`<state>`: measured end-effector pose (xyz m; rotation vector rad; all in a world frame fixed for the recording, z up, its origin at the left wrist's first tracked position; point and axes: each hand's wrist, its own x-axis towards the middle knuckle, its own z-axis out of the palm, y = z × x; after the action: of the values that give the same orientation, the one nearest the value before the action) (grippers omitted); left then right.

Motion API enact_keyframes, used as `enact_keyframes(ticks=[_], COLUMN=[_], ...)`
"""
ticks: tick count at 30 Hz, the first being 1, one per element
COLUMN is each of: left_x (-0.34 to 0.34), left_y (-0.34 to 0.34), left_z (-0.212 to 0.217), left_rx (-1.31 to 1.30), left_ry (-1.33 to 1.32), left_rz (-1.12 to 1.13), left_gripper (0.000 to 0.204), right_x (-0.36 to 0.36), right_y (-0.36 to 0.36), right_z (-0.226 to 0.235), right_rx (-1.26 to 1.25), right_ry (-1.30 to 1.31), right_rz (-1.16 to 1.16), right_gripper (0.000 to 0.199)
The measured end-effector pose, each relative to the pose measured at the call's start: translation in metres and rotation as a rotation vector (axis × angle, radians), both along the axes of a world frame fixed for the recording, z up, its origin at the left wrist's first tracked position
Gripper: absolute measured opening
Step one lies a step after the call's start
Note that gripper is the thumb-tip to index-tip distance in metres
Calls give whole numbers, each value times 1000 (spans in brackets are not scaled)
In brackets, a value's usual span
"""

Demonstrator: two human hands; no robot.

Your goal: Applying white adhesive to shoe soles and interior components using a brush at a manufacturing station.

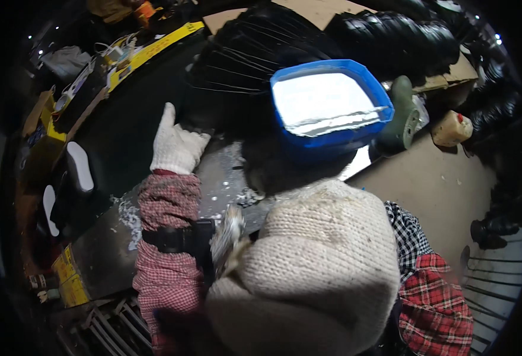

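Note:
My left hand [178, 145], in a white knitted glove, lies over the dark work surface [124, 136]. One finger is stretched out away from me; the others are bent and partly lost against black material. Close to the camera, my right hand [326, 261], also gloved, is closed round a brush [228, 234] with pale, clumped bristles. The brush is blurred and the glove hides its handle. Beyond my right hand stands a blue tub [333, 142] holding bright white liquid, with a flat bar across its near side.
White flecks [231, 157] spot the table. A black pile with thin pale lines [255, 50] lies behind the tub. A green boot [400, 113] and a yellowish jug [452, 129] stand right. Two white sole shapes [80, 166] and yellow-edged boxes [50, 139] are left.

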<state>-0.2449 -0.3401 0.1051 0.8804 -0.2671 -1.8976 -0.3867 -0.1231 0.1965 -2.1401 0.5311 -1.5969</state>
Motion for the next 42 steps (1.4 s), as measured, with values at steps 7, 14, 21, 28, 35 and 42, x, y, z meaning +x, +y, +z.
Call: enact_keyframes(ticks=[7,14,21,28,35,42], left_x=[-9,30,191,236,248,260], left_y=[-28,57,174,214,204,191], left_z=[-48,18,106,57,72,42], left_rx=[-387,-742,-855,-639,-455,-427], left_ry=[-575,-1479,-1219,-1880,-1891,-2155], left_rz=[18,134,341,-537,-121,-286], left_gripper=[37,52,12,30,57,43], right_x=[-34,-34,2,40,73,73], right_y=[18,43,42,40,35,7], right_z=[-13,-13,-11,-17,-11,2], right_rx=[52,54,54,69,3,-131], right_ry=[-23,27,53,163,271,460], right_rz=[-21,-55,80,89,154,-33], right_gripper=[23,25,27,29,32,34])
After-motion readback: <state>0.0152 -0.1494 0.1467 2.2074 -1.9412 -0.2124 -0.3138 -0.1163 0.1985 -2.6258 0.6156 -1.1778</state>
